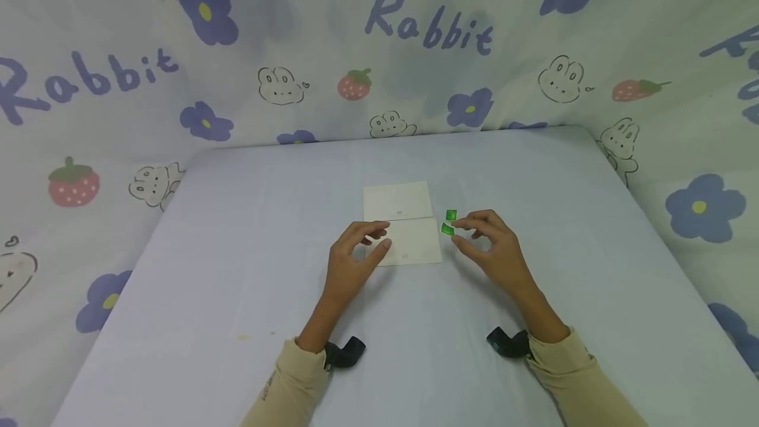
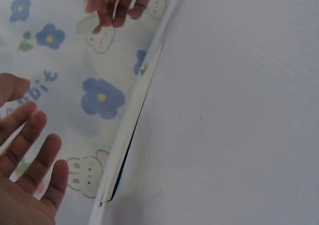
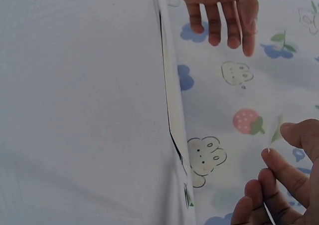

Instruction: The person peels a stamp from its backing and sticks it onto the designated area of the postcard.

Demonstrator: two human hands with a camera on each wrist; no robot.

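A white folded card (image 1: 403,239) lies opened out on the table, with tiny print on both halves. Over its left edge hovers my left hand (image 1: 354,262), fingers loosely spread and holding nothing. To the right of the card, my right hand (image 1: 495,252) pinches a small green stamp (image 1: 447,229) between thumb and forefinger; it looks tilted and raised off the table. Another green stamp (image 1: 451,215) lies just behind it, near the card's right edge. In the right wrist view the pinched stamp appears nearly edge-on at my fingertips (image 3: 271,157).
The table (image 1: 207,282) has a pale cloth with a few faint stains at the front left. A patterned curtain (image 1: 320,38) with flowers, rabbits and strawberries hangs behind and along the sides. Black devices (image 1: 346,352) are worn on both wrists.
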